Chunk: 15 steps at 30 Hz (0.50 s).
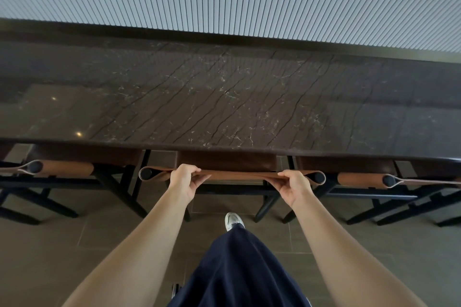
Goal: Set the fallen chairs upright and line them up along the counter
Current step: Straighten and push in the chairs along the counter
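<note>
Three chairs with black frames and tan leather backrests stand upright at the dark marble counter. The middle chair is straight ahead of me, its seat tucked under the counter edge. My left hand grips the left part of its leather backrest and my right hand grips the right part, fingers curled over the top. The left chair and the right chair stand on either side, close to the middle one.
A ribbed white panel runs behind the counter. Brown floor tiles lie under me. My leg in dark trousers and a white shoe sit just behind the middle chair. The chairs' black legs splay out over the floor.
</note>
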{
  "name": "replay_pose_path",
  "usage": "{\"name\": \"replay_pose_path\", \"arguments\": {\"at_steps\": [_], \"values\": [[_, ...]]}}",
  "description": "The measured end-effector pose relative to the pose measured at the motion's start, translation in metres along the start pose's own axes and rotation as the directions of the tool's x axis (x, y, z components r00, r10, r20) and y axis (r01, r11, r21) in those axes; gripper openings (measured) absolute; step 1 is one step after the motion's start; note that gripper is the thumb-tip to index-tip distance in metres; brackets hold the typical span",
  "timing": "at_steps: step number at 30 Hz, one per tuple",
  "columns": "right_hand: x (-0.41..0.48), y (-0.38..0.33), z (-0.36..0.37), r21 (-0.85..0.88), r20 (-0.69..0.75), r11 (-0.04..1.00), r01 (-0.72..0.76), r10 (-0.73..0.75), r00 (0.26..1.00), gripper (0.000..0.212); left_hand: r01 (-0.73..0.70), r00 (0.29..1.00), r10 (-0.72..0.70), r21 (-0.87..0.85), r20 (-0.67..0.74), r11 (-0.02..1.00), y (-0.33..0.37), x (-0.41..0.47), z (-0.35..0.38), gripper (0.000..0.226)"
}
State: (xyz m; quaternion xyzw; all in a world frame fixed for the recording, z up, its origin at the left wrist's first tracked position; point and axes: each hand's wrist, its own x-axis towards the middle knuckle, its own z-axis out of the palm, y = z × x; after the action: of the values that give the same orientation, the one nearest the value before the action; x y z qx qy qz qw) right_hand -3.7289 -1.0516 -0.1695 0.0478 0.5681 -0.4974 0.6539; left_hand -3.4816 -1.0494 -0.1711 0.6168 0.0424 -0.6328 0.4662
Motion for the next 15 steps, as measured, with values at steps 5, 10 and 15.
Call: {"name": "replay_pose_path", "arguments": {"at_steps": [5, 10, 15], "values": [[0.001, 0.001, -0.001, -0.032, 0.007, 0.999, -0.01, 0.01, 1.0, 0.021, 0.003, 1.0, -0.004, 0.015, 0.011, 1.0, 0.001, -0.003, 0.0, 0.024], [0.003, 0.001, -0.004, -0.043, 0.007, 0.998, -0.034, 0.035, 0.999, 0.022, 0.01, 1.0, -0.01, 0.0, 0.025, 1.0, 0.003, -0.004, -0.003, 0.038], [0.004, -0.001, -0.005, -0.049, 0.014, 0.996, -0.068, 0.069, 0.998, 0.027, 0.023, 1.0, -0.023, -0.004, 0.013, 1.0, 0.011, -0.003, -0.001, 0.033]]}}
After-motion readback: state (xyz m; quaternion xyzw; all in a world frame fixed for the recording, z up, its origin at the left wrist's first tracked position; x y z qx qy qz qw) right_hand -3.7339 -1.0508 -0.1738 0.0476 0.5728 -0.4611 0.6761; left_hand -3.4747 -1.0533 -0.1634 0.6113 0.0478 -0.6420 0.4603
